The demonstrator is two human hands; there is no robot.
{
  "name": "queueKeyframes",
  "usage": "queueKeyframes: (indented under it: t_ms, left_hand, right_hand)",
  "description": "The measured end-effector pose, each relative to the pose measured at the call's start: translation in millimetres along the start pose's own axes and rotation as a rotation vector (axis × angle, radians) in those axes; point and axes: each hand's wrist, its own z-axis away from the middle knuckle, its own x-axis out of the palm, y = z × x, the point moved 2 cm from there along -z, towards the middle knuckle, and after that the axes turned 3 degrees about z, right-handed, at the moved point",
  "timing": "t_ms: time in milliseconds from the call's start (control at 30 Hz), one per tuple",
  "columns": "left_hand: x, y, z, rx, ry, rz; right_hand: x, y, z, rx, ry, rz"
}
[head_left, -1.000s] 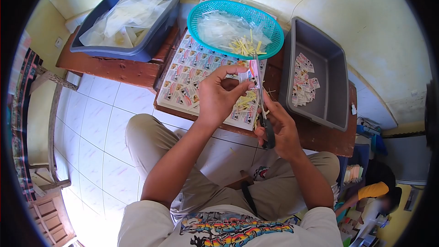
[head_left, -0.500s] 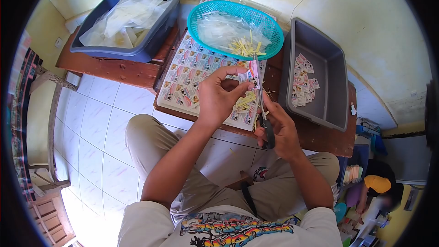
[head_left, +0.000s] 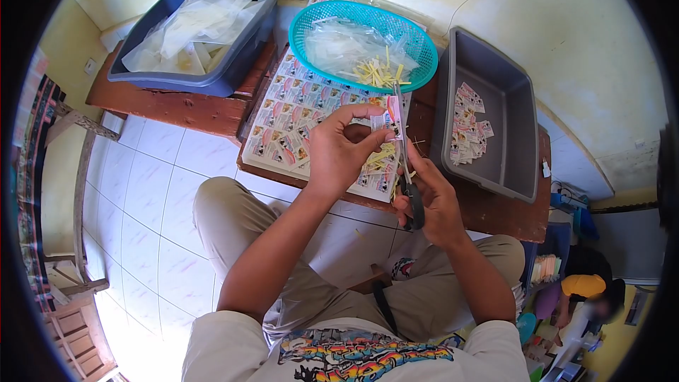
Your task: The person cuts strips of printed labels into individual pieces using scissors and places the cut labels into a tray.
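My left hand [head_left: 344, 143] pinches a small printed label [head_left: 387, 119] between thumb and fingers. Black-handled scissors [head_left: 414, 201] are in my right hand [head_left: 433, 198], their blades pointing away from me along the label's right edge. Whether the blades are fully closed is hard to make out. Below my hands lies a stack of printed label sheets [head_left: 279, 110], with loose cut labels on it. Thin yellowish paper strips [head_left: 382, 163] are scattered on the sheets near the scissors.
A turquoise basket [head_left: 296, 42] holds clear plastic bags and yellow strips. At right, a grey tub [head_left: 520, 127] contains cut labels [head_left: 468, 127]. A blue-grey tub [head_left: 237, 74] of plastic bags stands on a wooden bench [head_left: 177, 110] at left. Another person [head_left: 583, 286] is at lower right.
The scissors and label have barely shifted; both hands keep nearly the same position. At lower right, the other person's arm has moved slightly.
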Motion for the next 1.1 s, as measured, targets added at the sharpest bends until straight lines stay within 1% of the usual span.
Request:
queueKeyframes:
  t_ms: [367, 467, 767, 1100]
  left_hand:
    - [0.1, 1.2, 0.1, -0.009, 0.000, 0.015]
    - [1.4, 1.1, 1.9, -0.002, -0.036, 0.020]
    - [3.2, -0.1, 2.2, 0.025, -0.042, 0.007]
    - [2.3, 1.0, 2.3, -0.005, -0.044, 0.004]
  right_hand:
    - [-1.8, -2.0, -0.8, 0.021, -0.008, 0.007]
    - [-4.4, -0.3, -0.8, 0.024, 0.015, -0.035]
    - [-3.0, 3.0, -0.8, -0.002, 0.028, -0.045]
    - [-2.6, 1.5, -0.1, 0.000, 0.016, -0.041]
